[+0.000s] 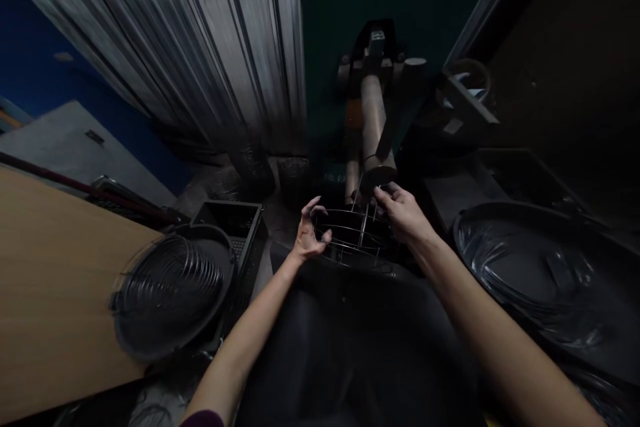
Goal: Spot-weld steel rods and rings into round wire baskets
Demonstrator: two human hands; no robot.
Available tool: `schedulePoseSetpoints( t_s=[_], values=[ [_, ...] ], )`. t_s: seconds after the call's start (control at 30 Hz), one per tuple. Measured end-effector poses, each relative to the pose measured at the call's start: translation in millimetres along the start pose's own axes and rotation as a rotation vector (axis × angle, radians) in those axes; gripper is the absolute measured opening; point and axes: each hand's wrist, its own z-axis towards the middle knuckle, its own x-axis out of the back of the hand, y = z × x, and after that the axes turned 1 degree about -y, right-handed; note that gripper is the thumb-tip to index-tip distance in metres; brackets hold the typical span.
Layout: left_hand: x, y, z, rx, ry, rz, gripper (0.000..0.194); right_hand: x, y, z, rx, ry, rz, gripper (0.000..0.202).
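Note:
A round wire frame [363, 230] of thin metal rings joined by upright wires is held in front of my body, below the machine's thick cylindrical arm [374, 113]. My left hand [309, 233] is at the frame's left side, its thumb and fingers apart and curved around the rings' edge. Close under the end of the cylinder, my right hand [400, 210] has thumb and fingertips pinched together on a thin metal wire [378, 189] by the frame's top right. Dark shadow hides the frame's lower part and far side.
At my left, a dark round tray [150, 327] holds a stack of wire rings [185, 273], beside a black plastic crate [255, 213]. A large dark basin [465, 220] with thin wires lies at my right. The green machine body [325, 33] stands ahead, next to corrugated metal sheeting [225, 33].

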Motion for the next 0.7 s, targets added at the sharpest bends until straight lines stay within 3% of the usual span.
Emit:
schedulePoseSetpoints(
  t_s=[0.3, 0.7],
  values=[
    [9.0, -4, 12, 0.016, 0.028, 0.116, 0.067, -11, -9, 9, -0.03, 0.053, -0.038, 0.045],
    [-1.5, -18, 12, 0.021, 0.073, -0.105, 0.074, -17, -12, 12, 0.016, 0.119, -0.109, 0.039]
  ],
)
